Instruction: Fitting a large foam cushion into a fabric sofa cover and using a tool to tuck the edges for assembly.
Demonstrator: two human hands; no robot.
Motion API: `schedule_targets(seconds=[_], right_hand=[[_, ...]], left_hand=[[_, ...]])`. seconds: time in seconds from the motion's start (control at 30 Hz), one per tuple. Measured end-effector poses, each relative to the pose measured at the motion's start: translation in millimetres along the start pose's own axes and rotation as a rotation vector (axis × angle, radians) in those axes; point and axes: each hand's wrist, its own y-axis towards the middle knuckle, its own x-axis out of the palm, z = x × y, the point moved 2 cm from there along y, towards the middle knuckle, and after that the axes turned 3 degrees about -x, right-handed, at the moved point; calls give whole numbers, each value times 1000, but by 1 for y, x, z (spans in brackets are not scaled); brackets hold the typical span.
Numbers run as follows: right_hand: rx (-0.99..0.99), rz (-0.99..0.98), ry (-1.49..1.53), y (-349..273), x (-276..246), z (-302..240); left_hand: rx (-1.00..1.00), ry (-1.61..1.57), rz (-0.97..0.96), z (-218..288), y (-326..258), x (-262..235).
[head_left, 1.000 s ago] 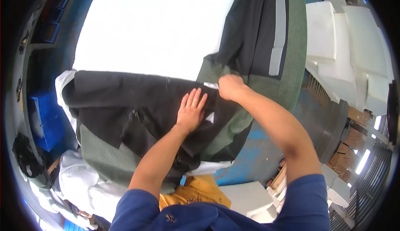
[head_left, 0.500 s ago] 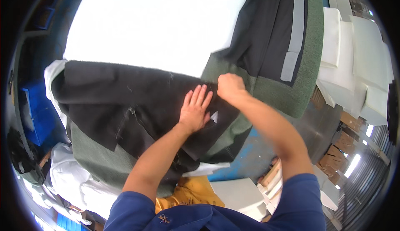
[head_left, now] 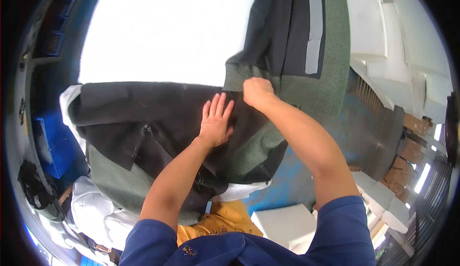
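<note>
A large fabric cover, black [head_left: 115,100] with dark green fleecy parts [head_left: 314,96], wraps the edges of a bright white foam block [head_left: 167,26]. My left hand [head_left: 216,121] lies flat on the black fabric, fingers spread, just below the inner corner of the white surface. Beside it to the right, my right hand [head_left: 258,92] is closed in a fist at the corner where the green and black pieces meet. Its fingers appear to grip the fabric there, though their tips are hidden. A grey strip [head_left: 314,26] runs along the black fabric at the far right.
White foam blocks [head_left: 366,24] are stacked on the right, and another white block [head_left: 285,223] sits low by my right arm. A blue bin [head_left: 55,144] stands at left. White cloth [head_left: 93,213] bunches at lower left, near yellow fabric [head_left: 223,220] in front of me.
The view has shifted, so the cover and white block sit a little further left. Both hands stay by the same corner. A small white scrap beside my left hand no longer shows.
</note>
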Motion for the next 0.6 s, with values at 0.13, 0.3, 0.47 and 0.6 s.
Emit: schedule_targets(seconds=[0.13,0.3,0.47,0.6], right_hand=[[-20,30,45,-75,-56,37],[102,237,409,-182,-101,107],[-32,418,1421,-190,-73,106],[-382,251,1557,-93,-51,38]], left_hand=[[56,31,260,-6,16,-11],[-496,-411,679,4,79,-46],[-164,-644,308,80,100,-38],[132,-748,328,154,71,8]])
